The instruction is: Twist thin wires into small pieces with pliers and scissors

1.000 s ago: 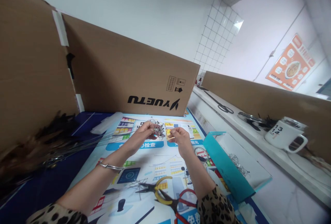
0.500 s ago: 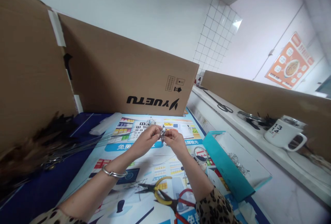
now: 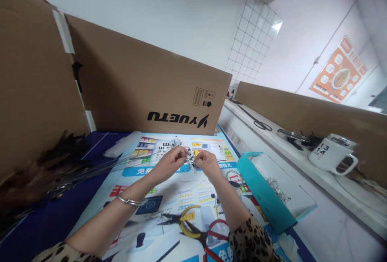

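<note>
View: head camera; clock positions are read about the wire piece, with 12 o'clock at the far side of the table.
Wire piece: the tangled wire piece [image 3: 190, 159] is suspended between both hands, above the printed sheet [image 3: 178, 187]; its finer parts are too small to resolve.
Left hand: the left hand [image 3: 171, 163] is at 9 o'clock; thumb and forefinger pinch the near edge of the piece, the other fingers curled.
Right hand: the right hand [image 3: 209, 164] is at 3 o'clock; thumb and forefinger are pressed together on the opposite edge.
Bangle: a silver bangle [image 3: 132, 202] encircles the left wrist, at 8 o'clock.
Second wire bundle: the wire bundle [image 3: 175, 142] lies on the sheet at 11 o'clock, just beyond the left hand.
Pliers: yellow-handled pliers [image 3: 182, 221] and red-handled pliers [image 3: 203, 237] overlap at 6 o'clock.
Teal box: the teal box [image 3: 262, 196] is at 4 o'clock and contains loose wires [image 3: 278, 190].
Ledge: a white mug [image 3: 328, 155] is at 3 o'clock; scissors [image 3: 262, 125] are at 2 o'clock.
Cardboard panel: the cardboard panel [image 3: 142, 72] stands upright from 10 to 12 o'clock.
</note>
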`<state>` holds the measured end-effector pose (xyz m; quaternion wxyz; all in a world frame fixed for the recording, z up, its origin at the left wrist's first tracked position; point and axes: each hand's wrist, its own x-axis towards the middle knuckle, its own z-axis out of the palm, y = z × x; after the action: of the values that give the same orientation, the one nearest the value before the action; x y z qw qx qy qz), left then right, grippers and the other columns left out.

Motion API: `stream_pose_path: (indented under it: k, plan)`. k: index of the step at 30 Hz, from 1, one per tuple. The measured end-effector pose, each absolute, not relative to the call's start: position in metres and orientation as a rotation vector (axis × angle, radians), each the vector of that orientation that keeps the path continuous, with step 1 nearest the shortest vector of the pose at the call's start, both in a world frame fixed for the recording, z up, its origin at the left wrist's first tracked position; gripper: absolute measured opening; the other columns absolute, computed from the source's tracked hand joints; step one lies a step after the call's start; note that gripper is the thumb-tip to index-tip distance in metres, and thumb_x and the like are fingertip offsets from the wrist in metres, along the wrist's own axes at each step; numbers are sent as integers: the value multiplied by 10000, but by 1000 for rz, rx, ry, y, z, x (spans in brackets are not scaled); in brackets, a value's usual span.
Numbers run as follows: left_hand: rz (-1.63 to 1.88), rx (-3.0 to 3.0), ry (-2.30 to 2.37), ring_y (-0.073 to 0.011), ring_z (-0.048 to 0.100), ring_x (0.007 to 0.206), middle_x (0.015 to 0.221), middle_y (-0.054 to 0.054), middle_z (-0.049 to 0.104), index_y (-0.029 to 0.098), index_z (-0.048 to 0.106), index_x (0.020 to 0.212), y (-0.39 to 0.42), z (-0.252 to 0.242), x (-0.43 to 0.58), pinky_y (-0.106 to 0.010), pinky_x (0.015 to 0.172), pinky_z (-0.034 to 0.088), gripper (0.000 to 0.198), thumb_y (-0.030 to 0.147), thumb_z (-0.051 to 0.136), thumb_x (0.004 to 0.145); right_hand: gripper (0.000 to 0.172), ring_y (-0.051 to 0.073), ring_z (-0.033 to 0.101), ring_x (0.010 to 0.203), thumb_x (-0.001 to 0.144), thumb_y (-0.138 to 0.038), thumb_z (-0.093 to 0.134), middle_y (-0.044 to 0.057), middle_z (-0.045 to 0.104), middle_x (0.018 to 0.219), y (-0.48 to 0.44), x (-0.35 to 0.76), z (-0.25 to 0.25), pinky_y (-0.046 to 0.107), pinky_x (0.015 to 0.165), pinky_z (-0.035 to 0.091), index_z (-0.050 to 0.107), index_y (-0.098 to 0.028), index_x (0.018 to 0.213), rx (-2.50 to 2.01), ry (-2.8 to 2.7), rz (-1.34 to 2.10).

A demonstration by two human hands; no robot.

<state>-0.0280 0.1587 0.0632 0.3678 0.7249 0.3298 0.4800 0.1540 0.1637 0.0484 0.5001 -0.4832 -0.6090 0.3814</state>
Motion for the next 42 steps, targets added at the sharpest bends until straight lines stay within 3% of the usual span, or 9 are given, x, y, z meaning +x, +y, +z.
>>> stream_pose_path:
  k: [7, 12, 19, 25, 30, 36, 40, 42]
  plan:
    - [1269, 1769, 873, -159, 548, 750, 972, -46, 584, 192, 481, 740, 170, 63, -41, -284, 637, 431, 117, 292, 522, 784, 57, 115, 534, 523, 635, -203, 598, -25, 576, 558, 159, 162, 60, 236, 530, 437, 579, -176, 681, -1104, -1414, 1006]
    - [1279, 1807, 870, -158, 532, 722, 881, -33, 597, 191, 500, 707, 165, 65, -37, -280, 639, 420, 132, 297, 550, 768, 221, 117, 535, 615, 668, -295, 655, 1, 623, 724, 151, 148, 63, 224, 544, 414, 671, -186, 859, -996, -1506, 1025]
    - [1264, 1906, 868, -168, 519, 742, 824, -22, 597, 202, 517, 681, 156, 66, -25, -274, 661, 404, 75, 230, 549, 743, 54, 99, 458, 550, 648, -223, 623, -32, 554, 592, 152, 137, 48, 215, 527, 351, 648, -174, 647, -1051, -1544, 931]
    - [1211, 1923, 875, -159, 538, 723, 858, -20, 615, 202, 488, 685, 160, 62, -29, -262, 614, 396, 77, 225, 523, 749, 12, 76, 381, 481, 615, -172, 607, -53, 502, 529, 154, 142, 48, 205, 472, 278, 617, -166, 618, -1082, -1509, 936]
    - [1182, 1963, 876, -164, 522, 709, 788, -3, 606, 211, 496, 666, 162, 66, -37, -272, 618, 383, 90, 122, 510, 673, 31, 96, 449, 544, 603, -176, 618, -25, 565, 585, 158, 157, 55, 219, 535, 347, 634, -164, 626, -1057, -1490, 1015]
    - [1132, 1892, 816, -199, 569, 898, 934, -37, 625, 201, 486, 639, 161, 66, -38, -311, 758, 433, 84, 121, 509, 655, 93, 99, 470, 537, 579, -219, 670, -12, 571, 567, 166, 164, 51, 229, 546, 387, 616, -148, 606, -1022, -1470, 1168]
    - [1085, 1768, 808, -199, 611, 861, 928, -51, 645, 188, 499, 673, 165, 61, -38, -306, 709, 473, 47, 149, 523, 666, 145, 94, 481, 559, 599, -247, 701, -18, 558, 591, 168, 167, 51, 220, 552, 408, 612, -145, 651, -1010, -1503, 1216]
    - [1078, 1701, 827, -192, 627, 805, 913, -50, 653, 185, 508, 698, 167, 57, -36, -299, 655, 487, 23, 179, 527, 687, 209, 108, 520, 628, 637, -299, 697, -6, 580, 698, 167, 166, 53, 216, 554, 431, 619, -162, 775, -1010, -1503, 1207]
